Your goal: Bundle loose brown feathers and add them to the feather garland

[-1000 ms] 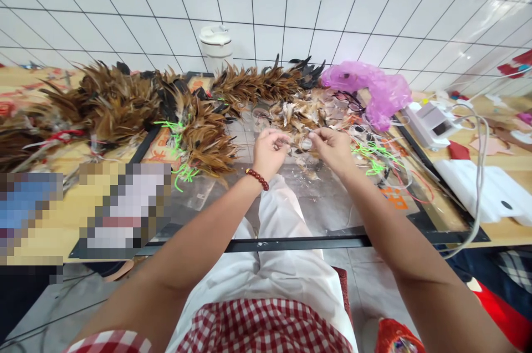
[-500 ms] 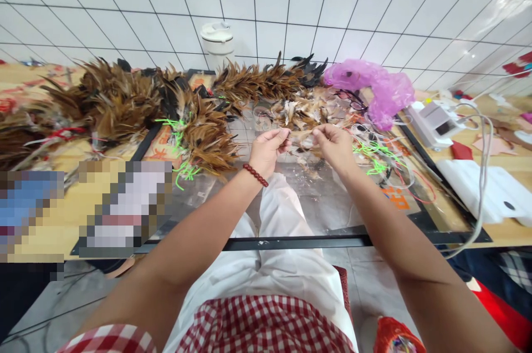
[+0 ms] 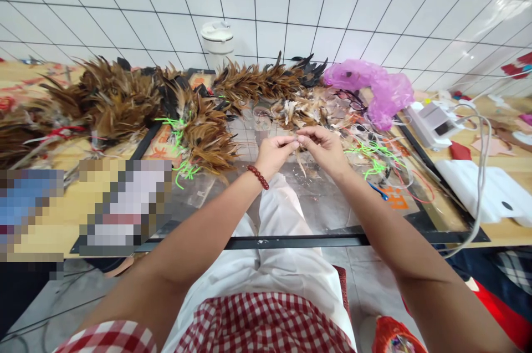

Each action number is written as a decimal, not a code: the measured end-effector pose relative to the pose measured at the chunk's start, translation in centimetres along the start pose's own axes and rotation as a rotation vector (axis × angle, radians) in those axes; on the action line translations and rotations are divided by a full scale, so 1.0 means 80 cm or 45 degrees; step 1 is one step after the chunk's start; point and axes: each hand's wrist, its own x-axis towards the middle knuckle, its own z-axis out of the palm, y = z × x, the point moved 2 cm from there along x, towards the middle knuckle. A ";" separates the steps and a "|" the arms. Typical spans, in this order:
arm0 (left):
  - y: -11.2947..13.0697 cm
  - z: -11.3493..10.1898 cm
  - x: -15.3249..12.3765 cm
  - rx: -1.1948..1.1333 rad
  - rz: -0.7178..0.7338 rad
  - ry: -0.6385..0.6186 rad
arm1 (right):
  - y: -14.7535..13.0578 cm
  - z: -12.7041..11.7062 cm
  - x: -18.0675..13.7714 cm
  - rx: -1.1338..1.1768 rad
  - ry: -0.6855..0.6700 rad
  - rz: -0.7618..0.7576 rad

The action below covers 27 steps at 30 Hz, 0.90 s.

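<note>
**Q:** Over the glass tabletop [image 3: 324, 209] — position of hands?

**A:** Both mine are raised just above the glass, meeting at centre. Left hand [image 3: 275, 153], bead bracelet [image 3: 258, 177] at the wrist; right hand [image 3: 326, 149] beside it, fingertips touching.

**Q:** Finger state?

**A:** Left thumb and forefinger pressed together on a small pale feather [image 3: 300, 158], which hangs down between the two hands. Right fingertips pinch at the same spot, other fingers curled in. Which hand bears the hold, I cannot tell.

**Q:** Surroundings?

**A:** Loose feather pile [image 3: 299, 112] just beyond my fingers. Tied brown feather bundles [image 3: 199, 131] to the left, with green cord [image 3: 177, 131] through them. More green cord [image 3: 374, 162] at right, near the pink plastic bag [image 3: 374, 90]. White lidded cup [image 3: 216, 42] stands behind the bundles. White device [image 3: 430, 123] with cable, far right.
</note>
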 end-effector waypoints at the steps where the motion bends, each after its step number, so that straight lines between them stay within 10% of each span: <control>1: -0.001 0.000 0.000 0.009 -0.004 -0.008 | 0.000 -0.001 0.000 -0.004 -0.015 -0.015; 11: 0.011 0.004 -0.008 -0.154 -0.068 0.039 | 0.003 -0.012 0.007 0.298 0.152 0.128; 18: 0.016 0.009 -0.012 -0.319 -0.214 -0.138 | -0.001 0.001 0.003 0.431 -0.159 0.070; 27: 0.017 0.010 -0.012 -0.204 -0.156 -0.184 | 0.007 -0.004 0.006 0.243 -0.107 -0.004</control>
